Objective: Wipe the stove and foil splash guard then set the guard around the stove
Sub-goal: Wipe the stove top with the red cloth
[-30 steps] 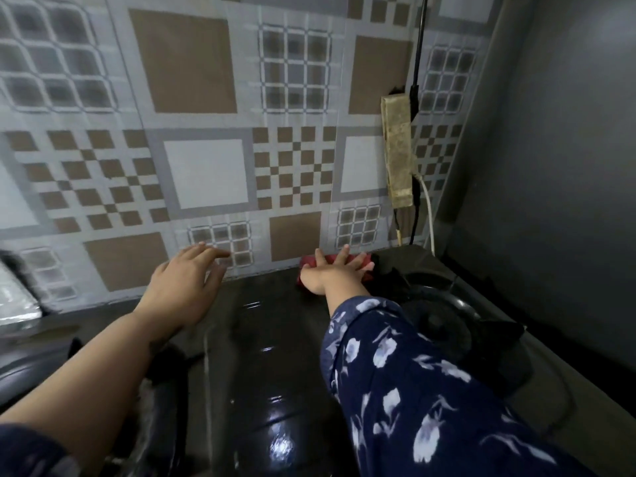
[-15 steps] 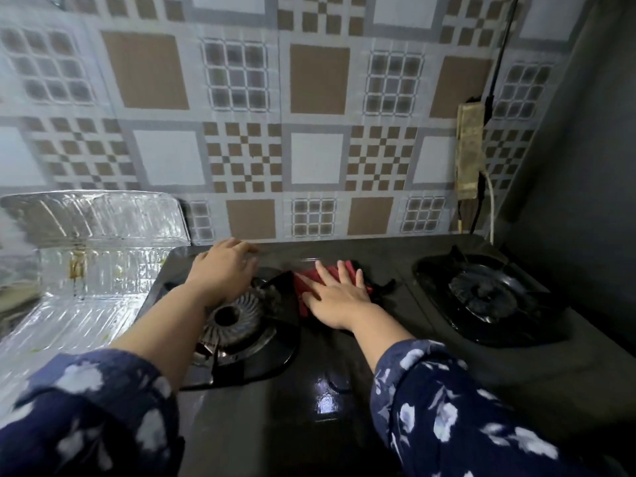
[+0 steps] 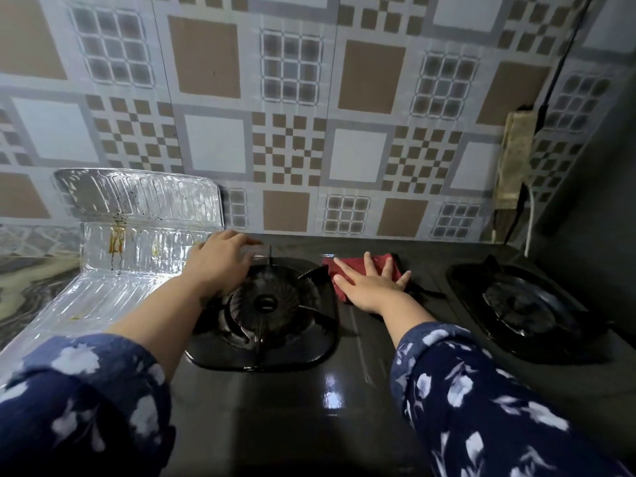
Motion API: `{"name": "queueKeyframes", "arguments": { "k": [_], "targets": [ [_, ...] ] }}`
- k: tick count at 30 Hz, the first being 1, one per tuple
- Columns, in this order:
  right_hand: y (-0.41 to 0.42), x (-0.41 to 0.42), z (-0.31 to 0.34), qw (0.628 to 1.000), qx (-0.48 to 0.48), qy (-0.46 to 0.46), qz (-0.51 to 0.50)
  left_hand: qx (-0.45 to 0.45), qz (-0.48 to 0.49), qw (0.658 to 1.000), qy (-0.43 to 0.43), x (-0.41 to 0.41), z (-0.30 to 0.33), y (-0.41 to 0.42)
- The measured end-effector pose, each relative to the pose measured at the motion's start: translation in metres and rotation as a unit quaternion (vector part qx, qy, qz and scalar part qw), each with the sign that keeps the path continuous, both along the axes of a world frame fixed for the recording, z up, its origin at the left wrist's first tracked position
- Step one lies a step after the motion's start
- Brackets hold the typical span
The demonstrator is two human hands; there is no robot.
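Right hand (image 3: 370, 287): spread flat on red cloth (image 3: 358, 266), shifted rightward mid-stove (image 3: 309, 390). Left hand (image 3: 220, 261): loosely open, unmoved at left burner's (image 3: 265, 304) back-left edge.

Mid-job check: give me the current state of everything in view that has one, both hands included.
left hand: open, resting at the left burner's back edge
right hand: flat, pressing the red cloth
red cloth: bunched, pinned on the stove between the burners
stove: glossy, unlit
left burner: off
right burner: off
foil splash guard: left of stove, folded, stained brown
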State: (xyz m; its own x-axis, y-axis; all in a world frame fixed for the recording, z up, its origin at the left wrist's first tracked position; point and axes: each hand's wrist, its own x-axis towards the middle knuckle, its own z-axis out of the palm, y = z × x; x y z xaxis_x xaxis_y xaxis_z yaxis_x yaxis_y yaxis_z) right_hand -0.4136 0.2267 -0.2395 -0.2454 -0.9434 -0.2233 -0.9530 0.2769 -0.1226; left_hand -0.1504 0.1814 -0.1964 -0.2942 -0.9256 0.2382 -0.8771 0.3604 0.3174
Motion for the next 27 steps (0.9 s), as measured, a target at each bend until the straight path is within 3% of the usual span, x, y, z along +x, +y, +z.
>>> {"name": "queueKeyframes", "arguments": {
  "k": [13,27],
  "targets": [
    [-0.124,0.008,0.013,0.971,0.036,-0.016,0.235,-0.022,0.051,0.998,0.023,0.038,-0.011,-0.076],
    [-0.209,0.148,0.011,0.911,0.088,-0.076,0.396,0.090,0.112,0.990,-0.017,0.081,-0.034,-0.081]
  ]
}}
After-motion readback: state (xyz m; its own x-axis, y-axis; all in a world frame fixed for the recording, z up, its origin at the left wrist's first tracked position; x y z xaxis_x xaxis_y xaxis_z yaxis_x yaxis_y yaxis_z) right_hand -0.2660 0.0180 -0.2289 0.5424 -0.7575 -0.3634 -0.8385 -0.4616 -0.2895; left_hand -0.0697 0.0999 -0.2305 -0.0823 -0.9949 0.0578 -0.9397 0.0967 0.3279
